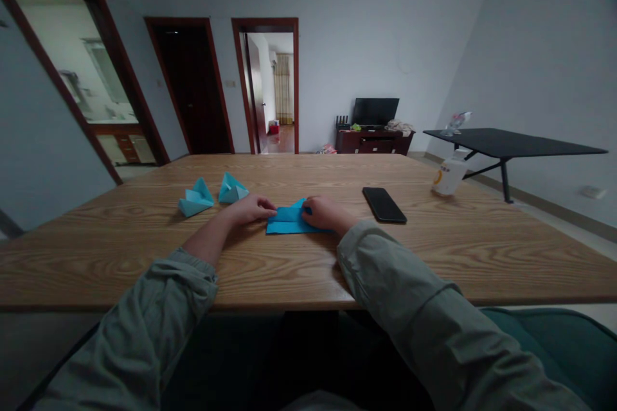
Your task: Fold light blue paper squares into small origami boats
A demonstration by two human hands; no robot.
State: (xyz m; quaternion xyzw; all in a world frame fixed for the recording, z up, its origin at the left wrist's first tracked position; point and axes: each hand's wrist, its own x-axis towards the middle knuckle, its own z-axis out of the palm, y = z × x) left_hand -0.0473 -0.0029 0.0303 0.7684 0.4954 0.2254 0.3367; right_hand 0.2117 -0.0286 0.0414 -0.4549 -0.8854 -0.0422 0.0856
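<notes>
A sheet of blue paper point(285, 227), partly folded, lies on the wooden table in front of me. Its upper edge rises to a small peak near the middle. My left hand point(249, 208) pinches the paper's upper left corner between thumb and fingers. With its fingers curled, my right hand point(325, 213) grips the paper's upper right part and covers that end. Two light-blue folded paper boats stand to the left: one boat point(196, 199) farther out, the other boat point(232, 190) just beyond my left hand.
On the wooden table point(289, 270), a black phone point(384, 205) lies right of my right hand. Farther right stands a whitish plastic container point(448, 176). Beyond the table are a black side table point(511, 141), a dark cabinet point(349, 141) and a screen point(376, 112).
</notes>
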